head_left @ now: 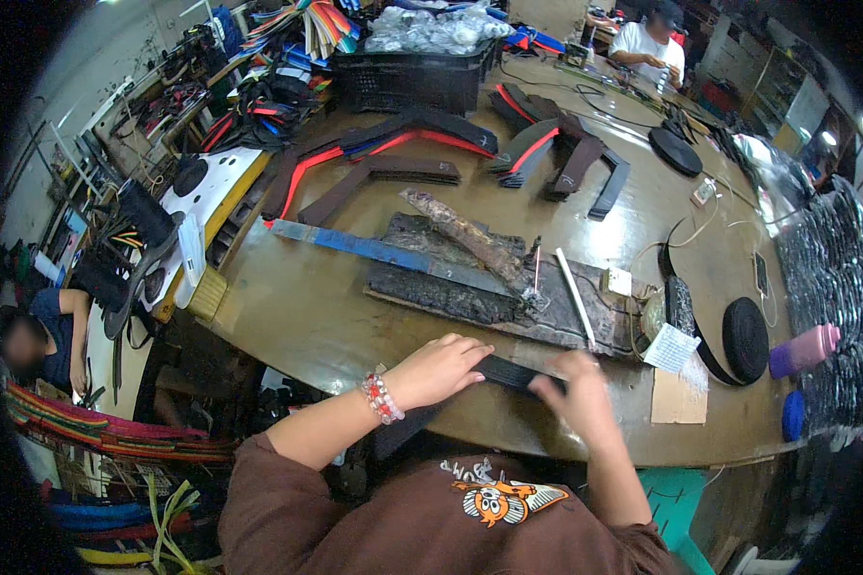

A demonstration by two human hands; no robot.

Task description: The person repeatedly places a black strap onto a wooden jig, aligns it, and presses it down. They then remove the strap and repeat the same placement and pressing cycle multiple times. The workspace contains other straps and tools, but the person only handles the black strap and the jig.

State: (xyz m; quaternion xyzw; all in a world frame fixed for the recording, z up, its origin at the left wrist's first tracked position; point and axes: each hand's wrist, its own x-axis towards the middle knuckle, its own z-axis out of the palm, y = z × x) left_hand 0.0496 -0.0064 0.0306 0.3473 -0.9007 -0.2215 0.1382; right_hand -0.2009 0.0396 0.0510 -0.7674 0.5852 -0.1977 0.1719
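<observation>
1. Black, flat, narrow strap (508, 372): located at the near edge of the broad brown table (288, 321), between the two hands.
2. Left hand (441, 370): at the left end of the strap, fingers bent; whether they are clamped on it cannot be told.
3. Right hand (581, 391): at the right end of the strap, blurred, with thumb and fingers apart; contact with the strap cannot be confirmed.
4. Dark, scorched-looking flat slab (441, 295): just beyond the hands, bearing a slim white rod (574, 297) at its right.
5. Long blue-and-grey flat bar (393, 251): extends from the slab toward the left.
6. Coiled black webbing roll (745, 341): right side, near the pink-and-purple bottle (804, 352).
7. Black plastic crate (408, 84): far side, filled with clear plastic bags (431, 31).
</observation>
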